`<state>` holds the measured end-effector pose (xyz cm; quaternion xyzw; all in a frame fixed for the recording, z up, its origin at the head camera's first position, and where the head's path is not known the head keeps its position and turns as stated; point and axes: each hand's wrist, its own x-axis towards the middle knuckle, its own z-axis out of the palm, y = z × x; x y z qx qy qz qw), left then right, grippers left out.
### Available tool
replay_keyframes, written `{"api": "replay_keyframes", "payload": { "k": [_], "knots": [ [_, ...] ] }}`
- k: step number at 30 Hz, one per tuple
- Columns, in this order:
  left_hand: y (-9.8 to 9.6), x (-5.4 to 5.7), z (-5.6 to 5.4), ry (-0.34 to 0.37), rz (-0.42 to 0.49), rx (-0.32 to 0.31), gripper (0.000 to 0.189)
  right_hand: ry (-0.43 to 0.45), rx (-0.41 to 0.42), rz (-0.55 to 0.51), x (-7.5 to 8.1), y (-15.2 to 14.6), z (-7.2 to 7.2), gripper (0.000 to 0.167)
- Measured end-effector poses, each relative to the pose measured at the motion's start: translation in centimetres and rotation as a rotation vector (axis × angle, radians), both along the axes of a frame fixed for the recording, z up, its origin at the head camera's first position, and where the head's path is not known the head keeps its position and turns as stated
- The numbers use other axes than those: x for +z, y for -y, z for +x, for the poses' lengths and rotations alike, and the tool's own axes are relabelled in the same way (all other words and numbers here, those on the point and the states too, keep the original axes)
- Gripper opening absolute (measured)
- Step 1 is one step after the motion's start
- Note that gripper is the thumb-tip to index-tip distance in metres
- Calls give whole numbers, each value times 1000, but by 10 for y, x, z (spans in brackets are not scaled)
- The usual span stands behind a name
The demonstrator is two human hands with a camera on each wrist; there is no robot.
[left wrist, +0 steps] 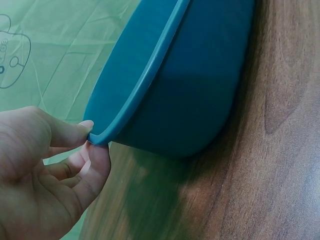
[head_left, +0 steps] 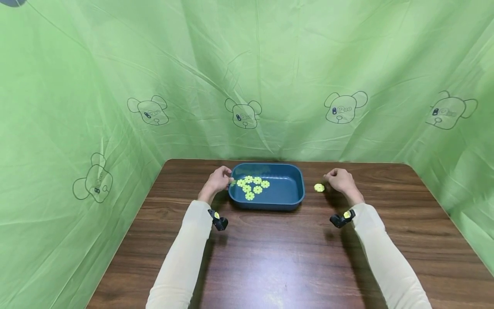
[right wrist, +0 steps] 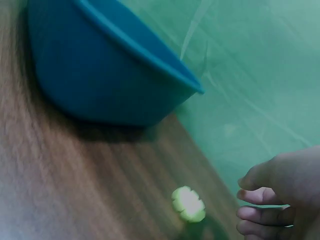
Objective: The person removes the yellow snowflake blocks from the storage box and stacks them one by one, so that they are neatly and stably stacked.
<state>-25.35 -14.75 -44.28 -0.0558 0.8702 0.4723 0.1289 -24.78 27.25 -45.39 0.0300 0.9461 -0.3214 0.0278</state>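
A dark blue rectangular basin [head_left: 283,189] stands on the table, with several yellow-green flower-shaped pieces [head_left: 257,189] lying in its left part. At its left end my left hand [head_left: 219,180] pinches the rim [left wrist: 131,102], thumb on the inside and fingers below the lip. One more flower-shaped piece [right wrist: 189,204] lies on the wood to the right of the basin. My right hand [head_left: 340,179] hovers just right of that piece. Its fingers [right wrist: 265,216] are loosely bent and hold nothing, with the thumb a little apart from them.
The brown wooden table [head_left: 266,257] reaches back to a green cloth wall [head_left: 278,64] printed with bear-head outlines. Small black wrist cameras [head_left: 218,220] sit on both forearms, over pale sleeves.
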Motion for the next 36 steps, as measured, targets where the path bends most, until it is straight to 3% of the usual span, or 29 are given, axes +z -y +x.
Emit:
{"api": "replay_keyframes", "payload": {
  "k": [18, 26, 36],
  "knots": [
    [-1, 4, 3, -6, -9, -6, 27, -187, 69, -122, 28, 35, -7, 23],
    [0, -2, 1, -5, -7, 4, 27, -210, 106, -166, 29, 57, -10, 24],
    [0, -1, 3, 1, 1, 1, 29, -230, 175, -222, 31, 89, -7, 27]
  ]
}}
